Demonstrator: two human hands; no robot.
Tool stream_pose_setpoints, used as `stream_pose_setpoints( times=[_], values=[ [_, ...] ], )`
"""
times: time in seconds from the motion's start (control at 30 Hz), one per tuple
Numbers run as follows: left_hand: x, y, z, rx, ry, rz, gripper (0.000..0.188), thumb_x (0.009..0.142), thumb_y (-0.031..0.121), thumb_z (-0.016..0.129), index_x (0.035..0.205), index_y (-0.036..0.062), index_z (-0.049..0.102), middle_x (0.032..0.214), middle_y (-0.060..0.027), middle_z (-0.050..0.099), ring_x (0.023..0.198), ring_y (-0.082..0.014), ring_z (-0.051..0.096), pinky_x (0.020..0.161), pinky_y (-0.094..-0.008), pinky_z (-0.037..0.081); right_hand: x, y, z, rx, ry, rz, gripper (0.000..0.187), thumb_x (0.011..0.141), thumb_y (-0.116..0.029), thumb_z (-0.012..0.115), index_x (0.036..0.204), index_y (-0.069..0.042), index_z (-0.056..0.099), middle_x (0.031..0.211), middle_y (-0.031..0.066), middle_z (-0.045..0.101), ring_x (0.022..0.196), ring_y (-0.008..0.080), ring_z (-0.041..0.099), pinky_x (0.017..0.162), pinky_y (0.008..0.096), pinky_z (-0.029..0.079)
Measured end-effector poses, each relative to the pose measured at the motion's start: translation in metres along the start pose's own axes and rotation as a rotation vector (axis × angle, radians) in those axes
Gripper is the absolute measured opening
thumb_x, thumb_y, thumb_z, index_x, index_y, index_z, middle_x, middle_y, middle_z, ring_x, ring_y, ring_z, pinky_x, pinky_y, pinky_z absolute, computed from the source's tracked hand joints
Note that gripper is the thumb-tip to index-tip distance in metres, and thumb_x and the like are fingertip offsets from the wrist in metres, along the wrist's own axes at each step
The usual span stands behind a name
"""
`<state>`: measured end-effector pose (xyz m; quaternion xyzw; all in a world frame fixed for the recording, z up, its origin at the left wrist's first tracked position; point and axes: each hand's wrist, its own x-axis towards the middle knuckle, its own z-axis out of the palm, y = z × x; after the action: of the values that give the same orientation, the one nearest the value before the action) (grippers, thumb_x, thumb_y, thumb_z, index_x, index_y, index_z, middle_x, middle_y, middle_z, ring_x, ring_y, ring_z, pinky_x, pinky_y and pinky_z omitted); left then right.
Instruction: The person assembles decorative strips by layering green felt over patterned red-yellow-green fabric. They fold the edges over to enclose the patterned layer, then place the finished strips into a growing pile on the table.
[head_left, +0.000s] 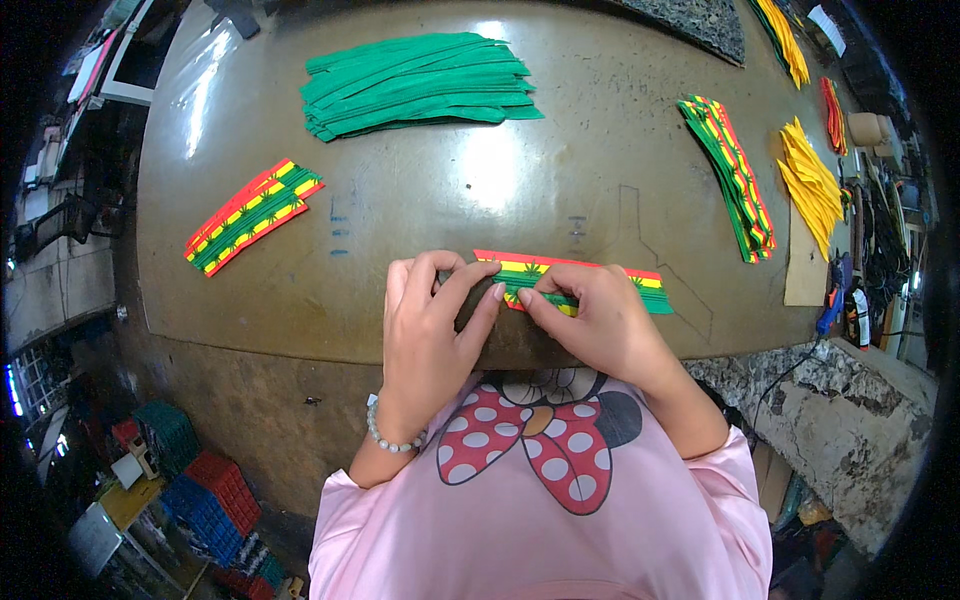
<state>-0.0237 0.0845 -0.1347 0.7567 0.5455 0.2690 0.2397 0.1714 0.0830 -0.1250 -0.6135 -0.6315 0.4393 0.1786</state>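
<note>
In the head view, your left hand (430,310) has thumb and index fingertips on the left end of a leaf-print striped strip (520,268), though you can't tell whether they pinch it. Your right hand (600,310) grasps the strip's middle, thumb on top. The strip lies at the counter's (400,200) near edge, in front of you. Beyond your hands are blue handwritten marks (339,225), too small to read. Green strips (415,85) lie far left of centre; more striped strips (250,215) lie left, and another striped bundle (730,180) right.
</note>
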Motion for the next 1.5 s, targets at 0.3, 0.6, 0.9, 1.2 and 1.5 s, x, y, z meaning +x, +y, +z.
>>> stream_pose_setpoints(
  times=[0.3,0.6,0.9,1.2,1.5],
  values=[
    [-0.002,0.0,0.005,0.002,0.042,-0.018,0.025,0.08,0.011,0.079,0.104,0.0101,0.074,0.099,-0.0053,0.058,0.087,-0.025,0.05,0.077,-0.0371,0.045,0.002,-0.003,0.0,-0.003,0.008,-0.001,0.026,0.089,-0.023,0.074,0.081,0.002,0.071,0.062,0.0158,0.06,0.05,0.0199,0.053,0.05,0.0353,0.041],
    [-0.001,0.001,0.006,0.02,0.029,0.014,0.024,0.08,0.012,0.079,0.104,0.0136,0.075,0.101,-0.0023,0.059,0.087,-0.024,0.05,0.078,-0.0365,0.044,0.002,-0.006,0.001,-0.045,0.014,0.022,0.028,0.089,-0.025,0.068,0.077,0.0,0.07,0.062,0.0222,0.061,0.059,0.0405,0.063,0.058,0.049,0.049],
    [-0.002,-0.003,0.007,0.02,0.045,0.049,0.027,0.078,0.014,0.081,0.105,0.014,0.076,0.101,-0.0025,0.059,0.087,-0.0234,0.049,0.076,-0.0352,0.044,0.001,-0.003,0.001,-0.05,0.012,-0.012,0.028,0.09,-0.026,0.067,0.078,-0.001,0.069,0.063,0.0211,0.062,0.061,0.0408,0.063,0.06,0.0504,0.049],
    [0.0,-0.005,0.003,0.019,0.015,0.019,0.026,0.079,0.011,0.08,0.104,0.015,0.076,0.102,-0.0016,0.059,0.085,-0.0221,0.049,0.076,-0.0346,0.044,0.002,0.005,-0.007,0.077,-0.092,-0.071,0.026,0.092,-0.029,0.069,0.086,-0.004,0.07,0.075,0.0179,0.067,0.067,0.036,0.066,0.061,0.0442,0.049],
    [0.0,-0.003,0.0,0.002,-0.011,0.026,0.031,0.075,0.011,0.081,0.106,0.015,0.076,0.105,-0.003,0.058,0.088,-0.0237,0.049,0.078,-0.0345,0.045,0.002,0.007,-0.012,0.254,-0.154,-0.035,0.021,0.098,-0.02,0.068,0.089,-0.001,0.068,0.067,0.0025,0.063,0.059,0.0096,0.057,0.054,0.0301,0.045]
  ],
)
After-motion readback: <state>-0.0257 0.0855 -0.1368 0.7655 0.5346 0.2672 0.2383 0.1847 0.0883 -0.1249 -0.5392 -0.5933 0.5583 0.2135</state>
